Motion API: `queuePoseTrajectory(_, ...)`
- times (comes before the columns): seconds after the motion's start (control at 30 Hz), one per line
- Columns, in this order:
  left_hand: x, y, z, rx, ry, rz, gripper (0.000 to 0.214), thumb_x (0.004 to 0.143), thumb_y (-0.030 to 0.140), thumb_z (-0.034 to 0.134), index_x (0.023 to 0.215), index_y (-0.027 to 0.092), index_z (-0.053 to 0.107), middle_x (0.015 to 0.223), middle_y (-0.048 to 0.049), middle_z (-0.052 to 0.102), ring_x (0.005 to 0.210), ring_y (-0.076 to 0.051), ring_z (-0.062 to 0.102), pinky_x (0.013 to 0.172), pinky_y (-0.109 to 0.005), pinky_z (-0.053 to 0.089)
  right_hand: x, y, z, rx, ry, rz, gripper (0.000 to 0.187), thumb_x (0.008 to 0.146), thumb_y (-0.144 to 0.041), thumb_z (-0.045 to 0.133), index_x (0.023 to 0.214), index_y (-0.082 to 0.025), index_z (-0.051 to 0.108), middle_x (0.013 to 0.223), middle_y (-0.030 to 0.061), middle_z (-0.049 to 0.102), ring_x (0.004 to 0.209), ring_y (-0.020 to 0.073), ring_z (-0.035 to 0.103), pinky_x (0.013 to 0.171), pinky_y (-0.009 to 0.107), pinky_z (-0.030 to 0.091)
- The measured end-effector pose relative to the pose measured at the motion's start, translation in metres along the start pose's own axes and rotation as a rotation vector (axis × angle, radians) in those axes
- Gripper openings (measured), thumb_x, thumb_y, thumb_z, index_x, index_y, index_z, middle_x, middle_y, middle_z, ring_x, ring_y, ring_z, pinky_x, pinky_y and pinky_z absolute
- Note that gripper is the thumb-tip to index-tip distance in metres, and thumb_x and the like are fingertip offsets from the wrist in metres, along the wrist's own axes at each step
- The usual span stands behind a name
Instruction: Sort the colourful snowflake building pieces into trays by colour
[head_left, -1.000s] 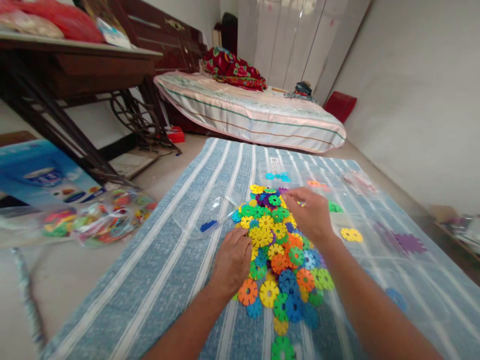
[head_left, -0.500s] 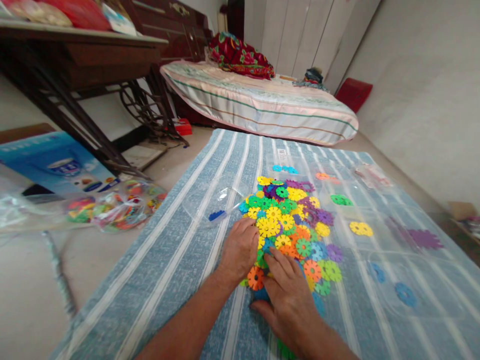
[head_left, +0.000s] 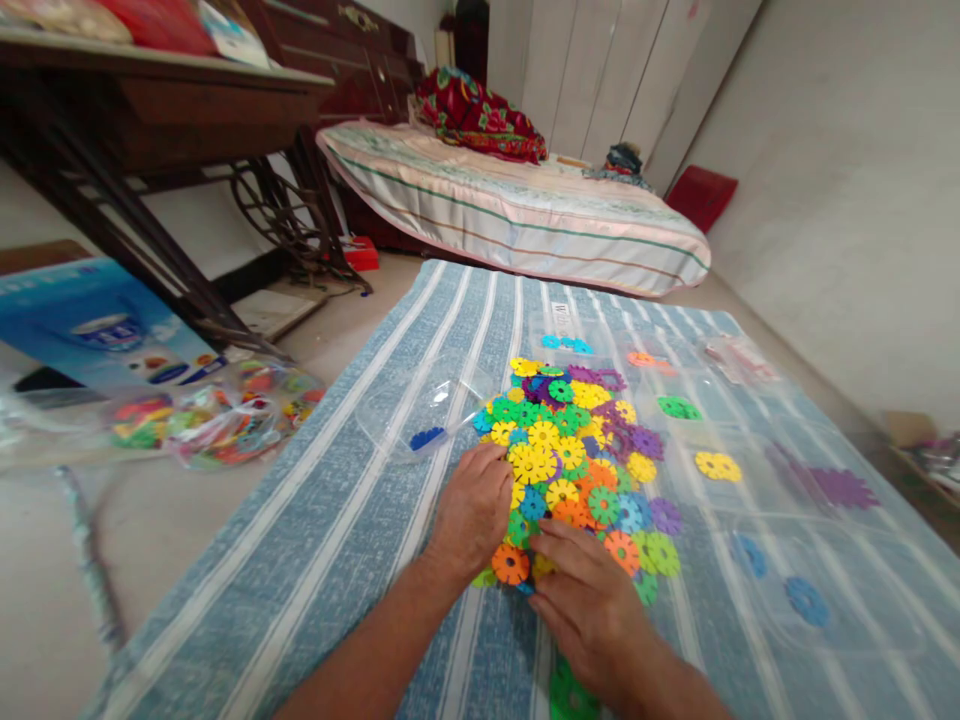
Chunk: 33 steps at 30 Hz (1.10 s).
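A loose heap of plastic snowflake discs (head_left: pixel 534 463) in several colours lies on the cloth. My left hand (head_left: pixel 471 512) rests against the heap's left edge, fingers curled together; whatever they hold is hidden. Over the near part of the heap, my right hand (head_left: pixel 592 590) has its thumb apart from its fingers, with no held disc visible. Between the hands lies an orange disc (head_left: pixel 511 564), and a bit of a blue disc (head_left: pixel 525 588) shows by the right thumb. Green discs (head_left: pixel 571 692) lie below the right wrist.
Clear plastic boxes stand right of the heap, holding yellow discs (head_left: pixel 718 466), green discs (head_left: pixel 679 408) and blue discs (head_left: pixel 807 600). Another clear container (head_left: pixel 390 415) with a dark blue disc (head_left: pixel 427 438) is at left. Bagged toys (head_left: pixel 232 425) lie beyond the striped cloth (head_left: pixel 300 530).
My right hand has drawn slightly down and toward me, uncovering more discs, including the green ones below its wrist. The left hand has stayed at the heap's edge. The view has shifted slightly.
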<state>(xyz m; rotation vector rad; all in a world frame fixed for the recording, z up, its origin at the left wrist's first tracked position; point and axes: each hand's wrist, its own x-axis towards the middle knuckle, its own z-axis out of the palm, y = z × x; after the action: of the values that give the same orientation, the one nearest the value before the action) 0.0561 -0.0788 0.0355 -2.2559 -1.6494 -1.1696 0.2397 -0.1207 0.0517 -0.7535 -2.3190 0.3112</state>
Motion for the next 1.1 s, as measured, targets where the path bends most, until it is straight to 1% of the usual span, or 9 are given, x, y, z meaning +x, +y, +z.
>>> queuePoseTrajectory(0.13, 0.000, 0.000, 0.001, 0.006, 0.012, 0.012, 0.021, 0.088, 0.010, 0.043, 0.078, 0.017, 0.059, 0.096, -0.0082, 0.064, 0.098, -0.020, 0.058, 0.087, -0.038, 0.052, 0.006, 0.003, -0.011, 0.117, -0.033, 0.125, 0.015, 0.086, -0.014, 0.054, 0.082, -0.021, 0.067, 0.104, 0.0055, 0.069, 0.109, 0.0194, 0.060, 0.097, 0.037, 0.049)
queuePoseTrajectory(0.3, 0.000, 0.000, 0.000, 0.001, 0.001, -0.004, 0.020, 0.088, 0.011, 0.042, 0.079, 0.017, 0.059, 0.096, -0.0087, 0.064, 0.097, -0.020, 0.058, 0.087, -0.038, 0.052, 0.010, 0.008, -0.020, 0.252, -0.044, 0.239, 0.016, 0.087, -0.020, 0.056, 0.075, -0.022, 0.066, 0.099, 0.0048, 0.070, 0.102, 0.0182, 0.062, 0.090, 0.033, 0.052)
queuePoseTrajectory(0.5, 0.000, 0.001, -0.001, -0.013, -0.005, -0.018, 0.021, 0.089, 0.011, 0.042, 0.078, 0.017, 0.060, 0.098, -0.0086, 0.064, 0.098, -0.020, 0.058, 0.087, -0.037, 0.052, 0.013, 0.013, -0.021, 0.286, -0.038, 0.248, 0.016, 0.088, -0.019, 0.055, 0.076, -0.022, 0.064, 0.096, 0.0046, 0.068, 0.099, 0.0167, 0.061, 0.089, 0.031, 0.049)
queuePoseTrajectory(0.7, 0.002, 0.001, -0.003, 0.049, 0.028, 0.070, 0.023, 0.089, 0.010, 0.043, 0.075, 0.015, 0.060, 0.088, -0.0091, 0.065, 0.095, -0.021, 0.059, 0.087, -0.037, 0.052, 0.027, 0.024, -0.020, 0.262, -0.004, 0.309, 0.018, 0.086, -0.020, 0.055, 0.071, -0.021, 0.063, 0.091, 0.0051, 0.067, 0.092, 0.0166, 0.062, 0.082, 0.028, 0.049)
queuePoseTrajectory(0.77, 0.002, 0.000, -0.002, 0.061, 0.043, 0.077, 0.023, 0.089, 0.009, 0.043, 0.075, 0.015, 0.060, 0.089, -0.0090, 0.065, 0.094, -0.021, 0.059, 0.087, -0.037, 0.053, 0.044, 0.038, -0.023, 0.204, 0.045, 0.326, 0.020, 0.085, -0.023, 0.054, 0.068, -0.022, 0.064, 0.088, 0.0047, 0.068, 0.088, 0.0171, 0.063, 0.079, 0.028, 0.049)
queuePoseTrajectory(0.87, 0.002, -0.002, -0.002, 0.061, 0.057, 0.064, 0.023, 0.088, 0.008, 0.042, 0.077, 0.015, 0.061, 0.092, -0.0095, 0.066, 0.096, -0.020, 0.060, 0.087, -0.037, 0.053, 0.091, 0.070, -0.037, 0.075, 0.128, 0.366, 0.028, 0.082, -0.030, 0.053, 0.057, -0.021, 0.060, 0.067, 0.0010, 0.065, 0.068, 0.0154, 0.061, 0.066, 0.025, 0.046)
queuePoseTrajectory(0.93, 0.002, -0.003, -0.002, 0.062, 0.059, 0.070, 0.023, 0.088, 0.008, 0.042, 0.078, 0.016, 0.061, 0.092, -0.0094, 0.066, 0.096, -0.020, 0.060, 0.087, -0.037, 0.054, 0.129, 0.095, -0.051, -0.032, 0.232, 0.443, 0.032, 0.079, -0.033, 0.053, 0.049, -0.020, 0.054, 0.056, -0.0015, 0.057, 0.058, 0.0136, 0.055, 0.058, 0.024, 0.040)
queuePoseTrajectory(1.0, 0.001, -0.003, -0.002, 0.066, 0.064, 0.082, 0.024, 0.088, 0.009, 0.042, 0.078, 0.016, 0.062, 0.090, -0.0091, 0.066, 0.095, -0.021, 0.060, 0.087, -0.037, 0.054, 0.164, 0.117, -0.066, -0.085, 0.320, 0.483, 0.039, 0.080, -0.036, 0.052, 0.044, -0.020, 0.047, 0.047, -0.0031, 0.045, 0.053, 0.0124, 0.047, 0.055, 0.024, 0.034)
queuePoseTrajectory(1.1, 0.001, -0.003, -0.003, 0.076, 0.062, 0.082, 0.025, 0.089, 0.010, 0.041, 0.076, 0.017, 0.062, 0.089, -0.0083, 0.066, 0.095, -0.021, 0.061, 0.087, -0.038, 0.054, 0.191, 0.131, -0.077, -0.131, 0.397, 0.522, 0.045, 0.081, -0.038, 0.048, 0.041, -0.020, 0.041, 0.042, -0.0045, 0.034, 0.050, 0.0114, 0.040, 0.052, 0.025, 0.028)
